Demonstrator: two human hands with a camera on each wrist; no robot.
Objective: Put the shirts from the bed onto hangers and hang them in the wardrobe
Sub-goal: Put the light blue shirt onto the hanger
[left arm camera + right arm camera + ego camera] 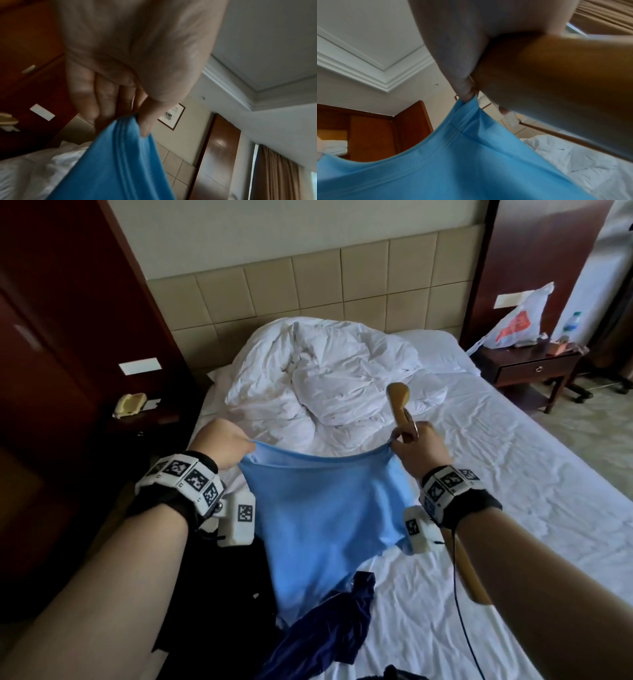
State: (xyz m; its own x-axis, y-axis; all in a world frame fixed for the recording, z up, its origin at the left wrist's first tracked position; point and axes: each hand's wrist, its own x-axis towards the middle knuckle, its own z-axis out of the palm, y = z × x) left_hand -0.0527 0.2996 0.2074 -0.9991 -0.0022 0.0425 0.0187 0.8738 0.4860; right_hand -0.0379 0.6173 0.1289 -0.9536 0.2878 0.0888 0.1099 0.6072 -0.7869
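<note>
Left hand (222,441) pinching light blue shirt (318,508) hem at 9 o'clock, right hand (416,446) gripping hem plus wooden hanger (399,400) at 3; keep hem taut, feed hanger inside.

My head view looks down over the bed (479,474) toward its headboard. Both wrist views sit close under my palms, tilted up toward the ceiling, sharing the blue shirt (109,162) hem and duvet (573,155).

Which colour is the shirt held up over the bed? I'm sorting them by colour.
Light blue, plain. The shirt shows best in the head view.
</note>
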